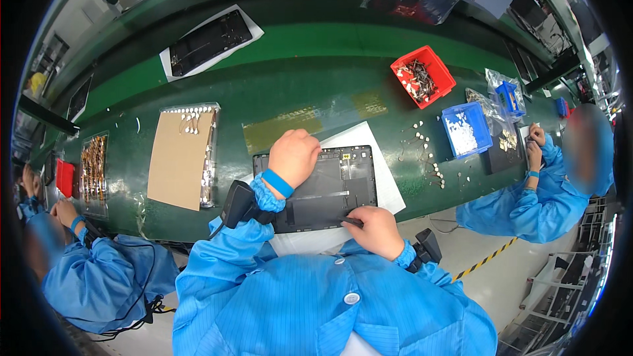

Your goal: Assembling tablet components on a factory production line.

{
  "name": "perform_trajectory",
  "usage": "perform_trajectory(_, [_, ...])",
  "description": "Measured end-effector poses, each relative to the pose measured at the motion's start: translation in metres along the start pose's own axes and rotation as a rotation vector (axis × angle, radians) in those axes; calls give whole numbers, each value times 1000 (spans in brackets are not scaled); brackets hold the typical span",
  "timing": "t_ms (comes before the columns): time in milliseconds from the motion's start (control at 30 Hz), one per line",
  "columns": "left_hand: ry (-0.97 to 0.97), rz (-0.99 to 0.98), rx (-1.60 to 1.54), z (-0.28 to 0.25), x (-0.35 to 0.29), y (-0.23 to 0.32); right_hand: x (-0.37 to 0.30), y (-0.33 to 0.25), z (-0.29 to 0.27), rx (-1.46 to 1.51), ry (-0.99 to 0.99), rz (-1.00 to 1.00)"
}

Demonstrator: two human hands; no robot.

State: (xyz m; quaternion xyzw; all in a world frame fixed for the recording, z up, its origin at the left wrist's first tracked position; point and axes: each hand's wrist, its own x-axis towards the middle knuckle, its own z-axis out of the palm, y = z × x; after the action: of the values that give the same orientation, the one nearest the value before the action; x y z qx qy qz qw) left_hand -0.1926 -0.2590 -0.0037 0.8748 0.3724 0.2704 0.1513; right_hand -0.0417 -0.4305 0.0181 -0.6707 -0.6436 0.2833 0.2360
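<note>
Panel [323, 209]: black, flat before us near the close edge of the bench [297, 95], on a white sheet [389, 188] that juts out past its right side.
Left hand [297, 156]: we have it curled over the panel's upper left part; its fingertips are hidden, so we cannot tell whether it grips anything.
Right hand [376, 229]: we pinch a black tool [353, 222] in its fingers, at the panel's lower right edge.
Tape [280, 133]: yellowish, on the bench just beyond the panel.
Red bin [438, 72]: beyond the panel to our right, with dark and white pieces inside.
Blue bin [484, 130]: nearer us than the red one, holding white pieces.
Loose parts [427, 139]: white-ended, scattered left of the blue bin.
Cardboard [178, 158]: brown, to our left.
Neighbours: a person in blue [109, 280] on our left, another [544, 207] on our right.
</note>
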Motion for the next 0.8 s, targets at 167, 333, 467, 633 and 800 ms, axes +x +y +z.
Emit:
perform_trajectory(167, [9, -22, -40, -1, 1, -1, 8, -9, -3, -136, -72, 61])
perform_trajectory(333, [19, 3, -23, -2, 3, 3, 17, -13, -6, -234, -164, 73])
perform_trajectory(467, [-4, 37, 73, -7, -1, 2, 19, -8, -17, -150, -207, 37])
perform_trajectory(633, [-70, 54, 118, -31, 1, 9, 47, 16, -90, 26, 151, 29])
perform_trajectory(800, [-155, 39, 139, -16, -5, 3, 140, 62, -168, -333, 564, -39])
